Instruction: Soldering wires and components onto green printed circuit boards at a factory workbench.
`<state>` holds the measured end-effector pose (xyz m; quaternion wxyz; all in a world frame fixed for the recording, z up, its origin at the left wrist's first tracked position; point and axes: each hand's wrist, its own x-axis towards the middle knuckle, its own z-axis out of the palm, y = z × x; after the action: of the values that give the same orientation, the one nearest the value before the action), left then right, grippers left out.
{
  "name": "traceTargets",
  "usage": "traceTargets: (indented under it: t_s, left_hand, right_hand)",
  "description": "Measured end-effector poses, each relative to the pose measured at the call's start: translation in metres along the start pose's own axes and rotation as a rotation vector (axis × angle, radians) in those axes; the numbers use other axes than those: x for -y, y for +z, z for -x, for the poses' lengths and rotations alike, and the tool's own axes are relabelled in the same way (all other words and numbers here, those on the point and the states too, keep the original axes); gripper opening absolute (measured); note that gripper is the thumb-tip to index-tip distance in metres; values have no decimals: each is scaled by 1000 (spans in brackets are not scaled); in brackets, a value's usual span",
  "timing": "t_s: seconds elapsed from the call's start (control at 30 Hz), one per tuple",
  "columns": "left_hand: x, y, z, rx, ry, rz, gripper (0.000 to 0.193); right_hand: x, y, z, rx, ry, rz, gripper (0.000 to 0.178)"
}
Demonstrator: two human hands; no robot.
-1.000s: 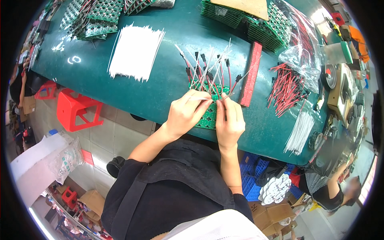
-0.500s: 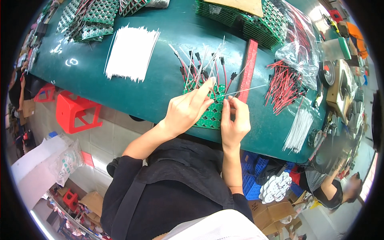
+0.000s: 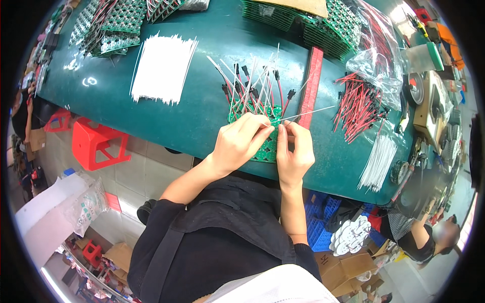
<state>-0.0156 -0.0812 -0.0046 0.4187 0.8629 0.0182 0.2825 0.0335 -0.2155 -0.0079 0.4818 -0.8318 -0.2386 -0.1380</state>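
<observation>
A green circuit board [image 3: 262, 152] lies before me on the table, with several red and black wire leads ending in black connectors [image 3: 291, 94] standing up from it. Over the board, my left hand [image 3: 242, 139] pinches with thumb and index finger at the near end of a thin white wire [image 3: 316, 111]. Close beside it, my right hand [image 3: 295, 154] also pinches that wire, which sticks out toward the upper right. Other white strands rise among the leads. The fingertips and hands cover part of the board.
White strands [image 3: 164, 68] lie at left, with more strands [image 3: 378, 162] at right. A red bar [image 3: 310, 88] stands beyond the board. Red-black leads [image 3: 358, 108] lie under a plastic bag [image 3: 376, 76]. Stacked boards [image 3: 331, 35] line the back. A red stool [image 3: 98, 144] stands left.
My left index finger, raised and stretched out before, has come down to the thumb in a pinch. My right hand stays near the same spot on the wire.
</observation>
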Motion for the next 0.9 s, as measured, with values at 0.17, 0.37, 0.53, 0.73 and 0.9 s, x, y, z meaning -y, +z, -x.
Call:
traceTargets:
  t_s: [0.17, 0.37, 0.53, 0.73, 0.9]
  left_hand:
    - [1, 3, 0, 8, 18, -33, 17]
    - [4, 5, 1, -13, 23, -28, 17]
    - [4, 5, 1, 7, 20, -40, 19]
    - [-1, 8, -2, 24, 11, -86, 50]
    - [-2, 8, -5, 39, 70, -141, 67]
  right_hand:
    - [-1, 0, 0, 4, -11, 13, 18]
    - [-2, 1, 0, 6, -13, 12, 18]
    - [3, -6, -2, 24, 16, -10, 17]
    - [1, -29, -27, 20, 77, 317, 26]
    - [13, -21, -36, 153, -31, 273, 40]
